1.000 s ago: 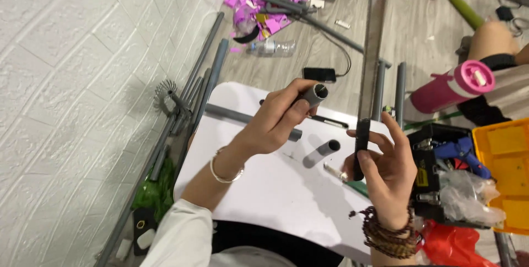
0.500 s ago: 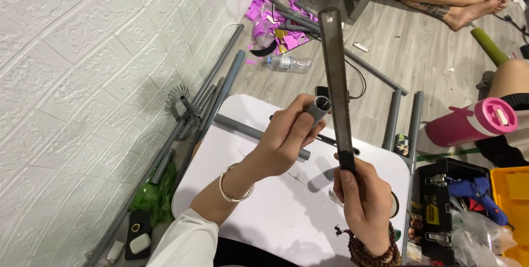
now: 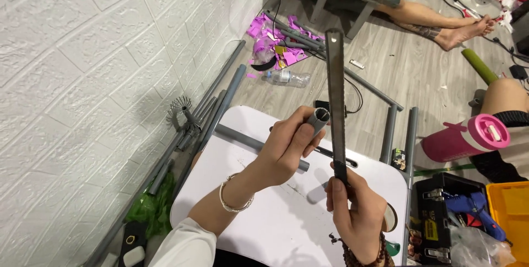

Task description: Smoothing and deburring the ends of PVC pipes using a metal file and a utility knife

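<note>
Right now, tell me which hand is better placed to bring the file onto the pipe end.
Probably the right hand: its grip already holds the long file upright beside the short grey pipe, which the left hand grips.

A short grey plastic tube (image 3: 315,121) sits gripped in the left hand's fingers (image 3: 289,140), its open round end poking out above them. A long, dark, flat saw blade (image 3: 335,101) stands upright from the right hand's fingers (image 3: 344,190), its edge just beside the tube's mouth.
</note>
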